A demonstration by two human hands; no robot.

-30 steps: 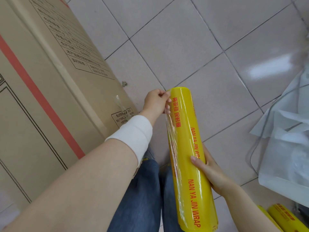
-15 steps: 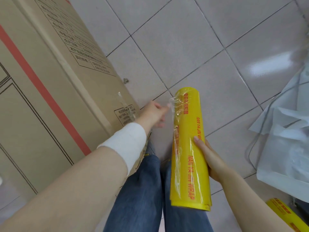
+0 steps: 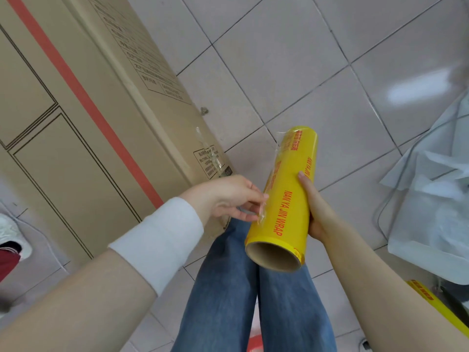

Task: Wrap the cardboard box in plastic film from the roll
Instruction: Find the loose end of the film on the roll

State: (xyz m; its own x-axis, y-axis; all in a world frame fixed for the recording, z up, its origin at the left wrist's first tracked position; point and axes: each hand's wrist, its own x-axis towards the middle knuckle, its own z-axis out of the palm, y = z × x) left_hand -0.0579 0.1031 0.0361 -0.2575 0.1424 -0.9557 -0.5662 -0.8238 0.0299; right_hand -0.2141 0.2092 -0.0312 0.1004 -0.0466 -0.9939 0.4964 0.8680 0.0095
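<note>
A large cardboard box [image 3: 76,138] with a red stripe stands on the tiled floor at the left. A scrap of clear film or tape sticks to its near corner. My right hand [image 3: 313,209] grips a yellow roll of plastic film [image 3: 286,199] with red lettering from its right side, with the open cardboard core toward me. My left hand [image 3: 228,199], with a white band on the wrist, pinches the loose clear edge of the film at the roll's left side, close to the box corner.
White plastic sheeting or bags [image 3: 436,199] lie on the floor at the right. A second yellow roll [image 3: 431,303] shows at the lower right. My legs in blue jeans [image 3: 243,295] are below the roll. Someone's white shoe [image 3: 12,237] is at the left edge.
My left hand slid down the roll from its far end to its near part, now pinching the film edge. The right hand tilted the roll so its open core faces me.
</note>
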